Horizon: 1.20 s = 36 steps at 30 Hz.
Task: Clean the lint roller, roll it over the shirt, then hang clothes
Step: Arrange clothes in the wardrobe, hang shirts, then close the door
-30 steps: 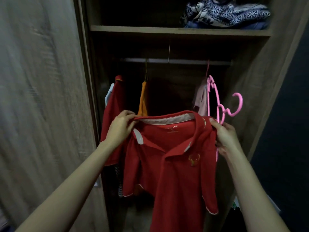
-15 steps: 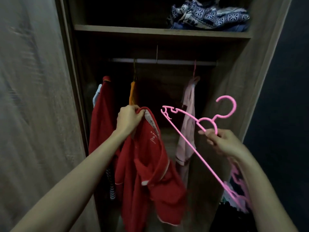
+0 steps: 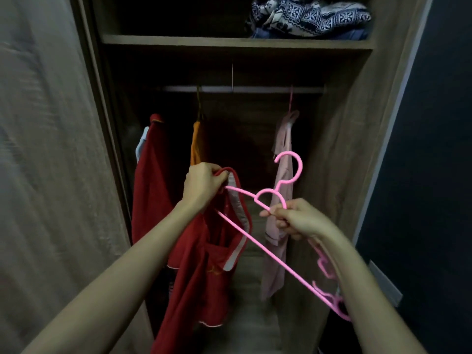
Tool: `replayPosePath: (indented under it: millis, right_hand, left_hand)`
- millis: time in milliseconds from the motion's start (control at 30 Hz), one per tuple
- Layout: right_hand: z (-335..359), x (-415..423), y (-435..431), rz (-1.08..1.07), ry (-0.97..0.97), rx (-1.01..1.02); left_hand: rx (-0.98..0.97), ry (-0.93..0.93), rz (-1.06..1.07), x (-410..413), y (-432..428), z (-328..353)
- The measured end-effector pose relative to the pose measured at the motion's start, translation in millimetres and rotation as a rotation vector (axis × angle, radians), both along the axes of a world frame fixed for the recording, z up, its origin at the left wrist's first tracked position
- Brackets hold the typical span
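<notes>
I stand at an open wooden wardrobe. My left hand (image 3: 203, 186) grips the collar of a red polo shirt (image 3: 204, 272), which hangs limp below it. My right hand (image 3: 297, 219) pinches a pink plastic hanger (image 3: 270, 254) just under its hook. The hanger's left tip sits inside the shirt's collar, next to my left hand. Its long bar slants down to the right, under my right forearm. No lint roller is in view.
A hanging rail (image 3: 242, 89) carries a red garment (image 3: 150, 180), an orange one (image 3: 196, 143) and a pale pink one (image 3: 279, 200). Folded patterned fabric (image 3: 309, 16) lies on the shelf above. The wardrobe door (image 3: 51, 162) stands at my left, a dark wall (image 3: 429, 149) at my right.
One second ago both hands held the shirt spread by its shoulders. My right hand let go, swung the pink hanger across, and its left tip has now entered the collar.
</notes>
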State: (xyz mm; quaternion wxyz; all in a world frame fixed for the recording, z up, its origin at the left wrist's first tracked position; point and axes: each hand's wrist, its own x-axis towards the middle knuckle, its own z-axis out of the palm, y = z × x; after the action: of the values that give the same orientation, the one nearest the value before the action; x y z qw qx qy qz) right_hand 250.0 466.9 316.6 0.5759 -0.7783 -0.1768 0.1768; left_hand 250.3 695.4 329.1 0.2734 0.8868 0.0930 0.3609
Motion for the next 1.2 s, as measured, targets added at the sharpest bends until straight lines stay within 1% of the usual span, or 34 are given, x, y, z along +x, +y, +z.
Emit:
replayPosePath:
  millis: [100,233,300,333,367,433,467,533,600,700,733,800,867,900,933,967,1000,1033,1067,1100,1133,1200]
  right_hand:
    - [-6,7,20,-0.031,-0.033,0.048]
    - [-15,10,30,-0.025,-0.077,0.145]
    - [-19,10,30,-0.027,-0.12,0.213]
    - [-20,9,29,-0.028,-0.142,0.254]
    - [-22,9,27,-0.028,-0.169,0.29]
    - [-22,11,23,-0.026,-0.219,0.349]
    - [-21,13,20,-0.022,-0.234,0.377]
    - [-18,16,14,-0.007,-0.253,0.419]
    - [-9,17,6,0.003,-0.31,0.412]
    - [10,18,-2,-0.028,-0.472,0.333]
    - [16,19,-3,-0.068,-0.525,0.329]
    - [22,27,-2,-0.254,-0.653,0.313]
    - [17,32,-3,-0.565,-0.818,0.232]
    - [11,30,-4,-0.709,-0.959,0.203]
    - [1,26,-4,-0.799,-1.14,0.188]
    - [-11,19,-2,-0.802,-1.33,0.175]
    - [-27,14,3,-0.711,-1.49,0.144]
    - [-46,12,8,-0.551,-1.589,0.08]
    - [-64,11,12,-0.377,-1.609,-0.03]
    - [-80,13,16,-0.236,-1.55,-0.176]
    - [-94,17,18,-0.139,-1.443,-0.321]
    - [-114,31,17,-0.047,-1.215,-0.545]
  left_hand:
    - [0.026,-0.119,-0.11,-13,-19,1]
    - [-0.04,-0.25,-0.149,-30,-31,1]
    - [-0.032,-0.275,-0.191,-37,-31,0]
    - [0.003,-0.261,-0.226,-39,-29,-1]
    - [0.068,-0.229,-0.258,-40,-26,-1]
    - [0.274,-0.136,-0.263,-42,-17,4]
    - [0.389,-0.125,-0.243,-42,-13,9]
    - [0.573,-0.169,-0.218,-36,-7,22]
    - [0.662,-0.157,-0.203,-28,-3,39]
    - [0.771,-0.126,-0.184,-14,-2,58]
    - [0.77,-0.123,-0.188,-10,-3,63]
    - [0.708,-0.109,-0.18,-4,-3,68]
    - [0.646,-0.13,-0.141,0,0,68]
    - [0.627,-0.149,-0.116,2,2,68]
    - [0.616,-0.166,-0.095,2,5,68]
    - [0.608,-0.178,-0.078,2,7,68]
    - [0.601,-0.188,-0.065,2,9,68]
    - [0.595,-0.196,-0.053,1,12,69]
    - [0.59,-0.202,-0.044,1,14,69]
    - [0.586,-0.207,-0.038,0,16,69]
    - [0.579,-0.212,-0.035,-1,18,69]
    - [0.56,-0.219,-0.037,-4,23,70]
